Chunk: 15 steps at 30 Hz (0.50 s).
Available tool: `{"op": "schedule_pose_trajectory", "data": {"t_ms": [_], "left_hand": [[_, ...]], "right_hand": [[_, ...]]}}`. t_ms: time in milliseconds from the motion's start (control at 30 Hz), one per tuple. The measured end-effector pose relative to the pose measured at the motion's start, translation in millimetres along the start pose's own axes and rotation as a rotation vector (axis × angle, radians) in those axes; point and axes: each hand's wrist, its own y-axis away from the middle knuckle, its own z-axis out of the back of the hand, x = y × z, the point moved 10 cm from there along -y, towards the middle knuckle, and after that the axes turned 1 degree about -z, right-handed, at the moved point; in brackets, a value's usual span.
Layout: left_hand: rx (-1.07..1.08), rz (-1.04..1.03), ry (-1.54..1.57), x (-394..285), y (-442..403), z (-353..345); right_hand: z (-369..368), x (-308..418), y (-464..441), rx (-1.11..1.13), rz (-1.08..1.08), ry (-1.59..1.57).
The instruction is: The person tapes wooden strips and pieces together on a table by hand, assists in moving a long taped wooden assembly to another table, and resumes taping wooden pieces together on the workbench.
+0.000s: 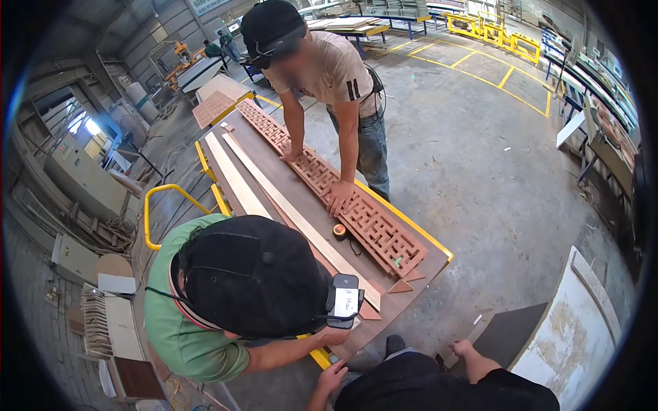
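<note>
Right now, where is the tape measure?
In the head view, the tape measure lies near mid-picture on the tabletop, left of the lattice panel and right of a pale strip, just below the standing co-worker's nearer hand.

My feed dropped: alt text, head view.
Two people in black caps lean over a table bearing a wooden lattice and pale strips; the farther one's hands rest on the lattice. The wearer's left hand is by the table's near end, the right hand farther right.

Stained grey floor (466,164), yellow lines (506,77), bright opening (92,127)
</note>
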Motion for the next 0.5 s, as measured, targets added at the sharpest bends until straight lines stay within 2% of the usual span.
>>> {"op": "schedule_pose_trajectory", "data": {"t_ms": [67, 167, 233, 300, 367, 500], "left_hand": [[-0.013, -0.003, 0.037, 12, 6, 1], [0.050, 0.049, -0.075, 28, 20, 3], [-0.056, 0.229, 0.016, 84, 37, 7], [-0.117, 0.186, -0.011, 153, 36, 2], [-0.135, 0.207, -0.006, 168, 41, 4], [-0.099, 0.339, 0.085, 183, 53, 0]], "right_hand": [[2, -28, -1, 0.010, -0.065, 0.043], [13, -41, 4, -0.061, -0.120, -0.039], [17, -17, 21, -0.009, -0.152, -0.089], [20, 6, 34, 0.041, -0.179, -0.134], [20, 29, 44, 0.072, -0.162, -0.324], [12, 31, 17, 0.042, -0.125, -0.196]]}}
